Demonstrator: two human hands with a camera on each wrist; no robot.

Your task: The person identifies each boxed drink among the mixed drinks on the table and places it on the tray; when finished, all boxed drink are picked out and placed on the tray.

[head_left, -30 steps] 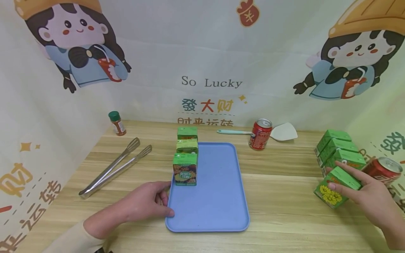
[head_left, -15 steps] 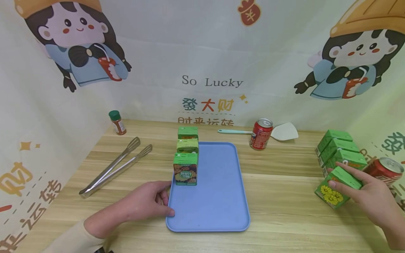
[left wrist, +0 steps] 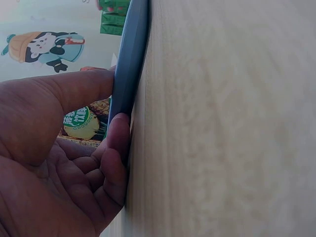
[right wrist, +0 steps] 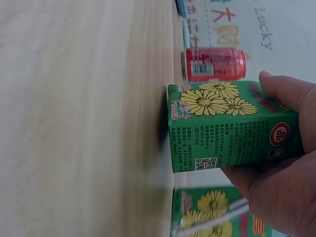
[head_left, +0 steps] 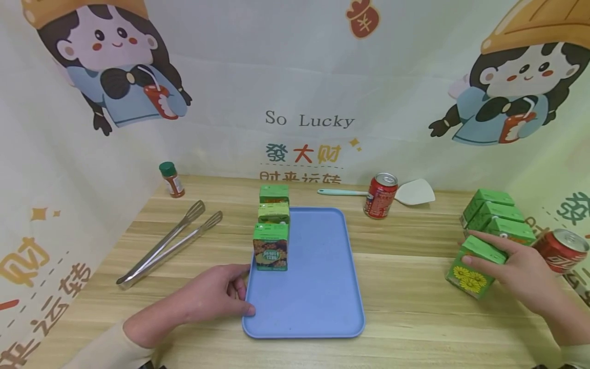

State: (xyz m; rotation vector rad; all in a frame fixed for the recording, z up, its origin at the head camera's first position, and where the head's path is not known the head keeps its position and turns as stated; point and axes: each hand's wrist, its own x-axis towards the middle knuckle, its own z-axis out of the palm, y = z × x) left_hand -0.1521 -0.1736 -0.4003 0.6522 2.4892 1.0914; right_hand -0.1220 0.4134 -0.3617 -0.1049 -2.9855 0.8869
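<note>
My right hand (head_left: pixel 521 269) grips a green drink carton (head_left: pixel 471 274) with yellow flowers printed on it, thumb on one side and fingers on the other. In the right wrist view the carton (right wrist: pixel 222 126) appears just above the wooden surface, with a shadow beneath. My left hand (head_left: pixel 216 294) holds the left rim of a blue tray (head_left: pixel 318 302); in the left wrist view the thumb lies over the tray edge (left wrist: pixel 131 59) and the curled fingers touch its outer side. Three cartons (head_left: pixel 270 251) stand in a row along the tray's left side, the front one dark-fronted.
More green cartons (head_left: pixel 500 212) stand in a row at the right, beside a red can (head_left: pixel 560 251). Another red can (head_left: pixel 380 196) stands behind the tray near a spatula (head_left: pixel 415 192). Metal tongs (head_left: pixel 161 248) and a green-capped spice bottle (head_left: pixel 172 180) are at the left.
My right hand has shifted a little left with the carton, away from the row of cartons and the can. My left hand and the tray have stayed put.
</note>
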